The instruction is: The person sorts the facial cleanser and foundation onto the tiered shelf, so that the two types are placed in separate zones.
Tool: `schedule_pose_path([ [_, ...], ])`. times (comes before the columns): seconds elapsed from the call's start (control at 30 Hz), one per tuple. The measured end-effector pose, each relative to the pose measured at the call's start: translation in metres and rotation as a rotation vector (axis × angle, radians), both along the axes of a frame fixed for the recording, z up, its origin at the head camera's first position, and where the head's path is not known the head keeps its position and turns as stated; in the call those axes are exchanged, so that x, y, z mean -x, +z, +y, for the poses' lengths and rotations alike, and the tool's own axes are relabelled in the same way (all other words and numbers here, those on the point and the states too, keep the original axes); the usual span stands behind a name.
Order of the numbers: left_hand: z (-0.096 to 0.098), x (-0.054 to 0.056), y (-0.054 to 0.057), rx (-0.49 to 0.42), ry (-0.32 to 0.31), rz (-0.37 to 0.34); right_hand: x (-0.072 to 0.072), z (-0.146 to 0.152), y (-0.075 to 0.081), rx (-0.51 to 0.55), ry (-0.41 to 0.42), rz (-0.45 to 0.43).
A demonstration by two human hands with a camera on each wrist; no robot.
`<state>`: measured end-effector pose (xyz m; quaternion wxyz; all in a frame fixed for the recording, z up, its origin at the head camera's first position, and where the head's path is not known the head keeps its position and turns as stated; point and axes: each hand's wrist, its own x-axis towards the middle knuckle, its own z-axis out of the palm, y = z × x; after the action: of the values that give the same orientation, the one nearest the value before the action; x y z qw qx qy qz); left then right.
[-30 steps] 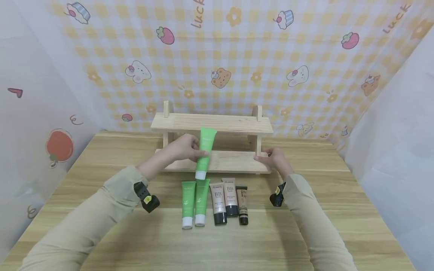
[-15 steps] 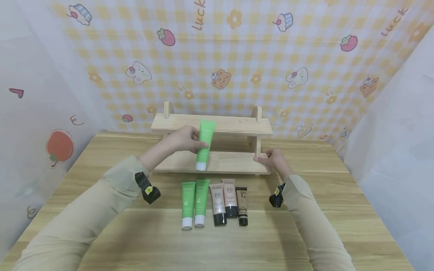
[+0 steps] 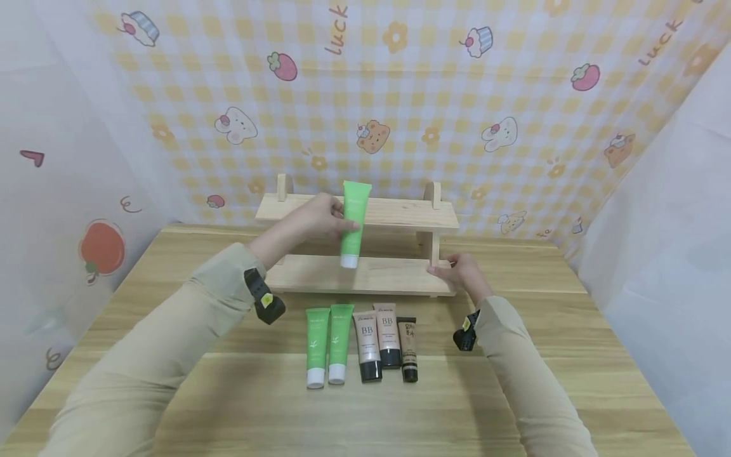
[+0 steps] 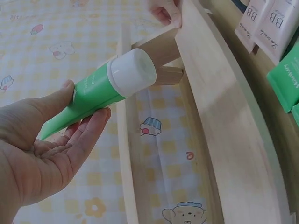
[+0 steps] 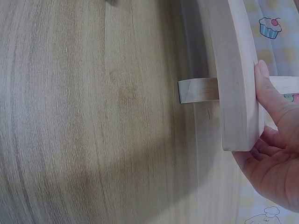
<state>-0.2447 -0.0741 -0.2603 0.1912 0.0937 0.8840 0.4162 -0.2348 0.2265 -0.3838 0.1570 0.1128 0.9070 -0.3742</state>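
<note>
My left hand [image 3: 322,219] holds a green squeeze tube [image 3: 356,203] between thumb and fingers, its white cap pointing down. The tube overlaps both boards of a two-tier wooden shelf [image 3: 394,276] in the head view. In the left wrist view, the white cap [image 4: 132,72] faces the gap between the boards. My right hand [image 3: 464,274] grips the right end of the lower board [image 5: 240,107], thumb on top and fingers curled at its end. Two more green tubes [image 3: 316,343] lie on the table in front of the shelf, caps toward me.
Beside the green tubes lie two pinkish BB cream tubes [image 3: 368,343] and a slimmer tan tube [image 3: 408,349] with black caps. The wooden table [image 3: 354,422] backs onto a checked cloth [image 3: 428,82], with white sheets at both sides.
My left hand has raised the green tube from in front of the lower board up to the upper board, shifting slightly right. My right hand stays at the shelf's end.
</note>
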Motion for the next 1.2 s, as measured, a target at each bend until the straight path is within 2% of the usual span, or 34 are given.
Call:
schedule_pose_path([
  [0.27, 0.011, 0.013, 0.021, -0.023, 0.039, 0.001, 0.002, 0.002, 0.000, -0.021, 0.001, -0.015],
  [0.37, 0.016, 0.017, 0.028, -0.021, 0.039, 0.029, 0.002, 0.003, 0.000, -0.011, -0.003, -0.016],
  [0.47, 0.022, 0.023, 0.031, -0.058, 0.043, 0.062, 0.002, 0.004, 0.000, -0.014, 0.001, -0.003],
  [0.73, 0.036, 0.036, 0.024, -0.168, 0.065, 0.077, 0.003, 0.002, -0.004, -0.016, 0.006, 0.000],
  [1.2, 0.048, 0.041, 0.019, -0.194, 0.083, 0.117, 0.004, 0.000, -0.007, 0.026, -0.063, -0.016],
])
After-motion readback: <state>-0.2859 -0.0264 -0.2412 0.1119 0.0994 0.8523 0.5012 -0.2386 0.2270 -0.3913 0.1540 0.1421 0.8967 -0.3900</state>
